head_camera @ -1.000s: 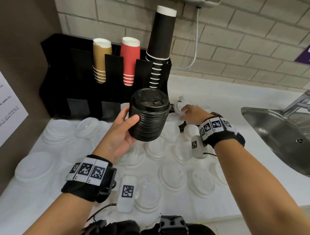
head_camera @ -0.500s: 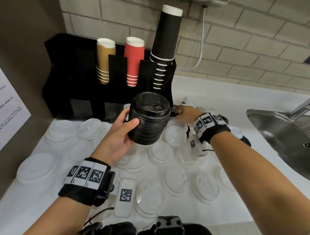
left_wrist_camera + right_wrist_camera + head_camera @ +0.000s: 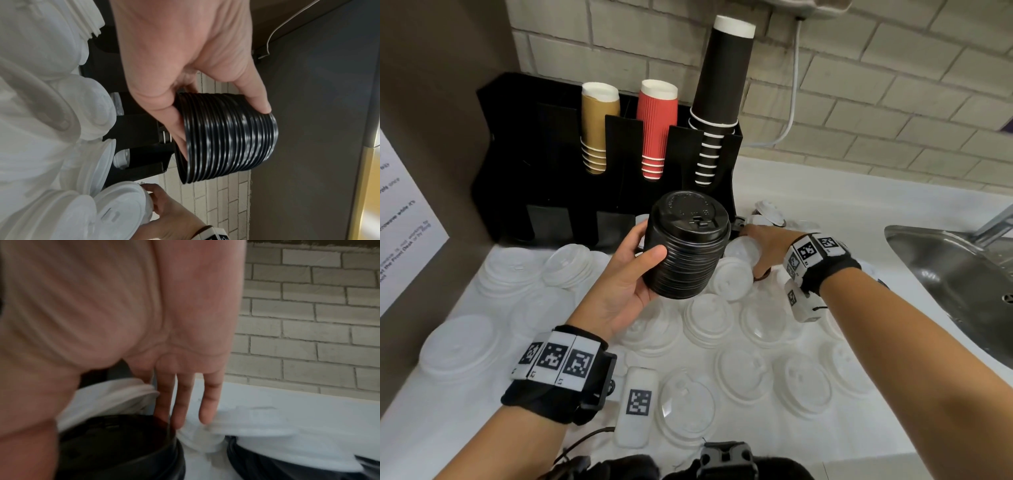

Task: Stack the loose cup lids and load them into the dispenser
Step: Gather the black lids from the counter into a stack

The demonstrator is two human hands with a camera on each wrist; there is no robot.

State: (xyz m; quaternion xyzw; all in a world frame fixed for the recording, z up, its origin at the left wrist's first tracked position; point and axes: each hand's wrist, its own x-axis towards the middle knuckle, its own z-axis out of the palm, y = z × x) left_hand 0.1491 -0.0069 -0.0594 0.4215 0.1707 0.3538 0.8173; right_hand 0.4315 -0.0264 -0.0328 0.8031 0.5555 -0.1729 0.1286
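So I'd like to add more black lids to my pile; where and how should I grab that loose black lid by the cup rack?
Probably by its rim, coming from above. The black lid lies flat on the counter, part-buried under white lids, so only its edge is free. The right hand already has straight fingers at that edge; the left hand holds the black stack.

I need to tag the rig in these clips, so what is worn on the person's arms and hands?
Both forearms are bare, without sleeves or gloves. Each wrist carries a black strap topped by white blocks printed with black square codes, plus a white tagged box beneath. A thin dark cable trails from the left one.
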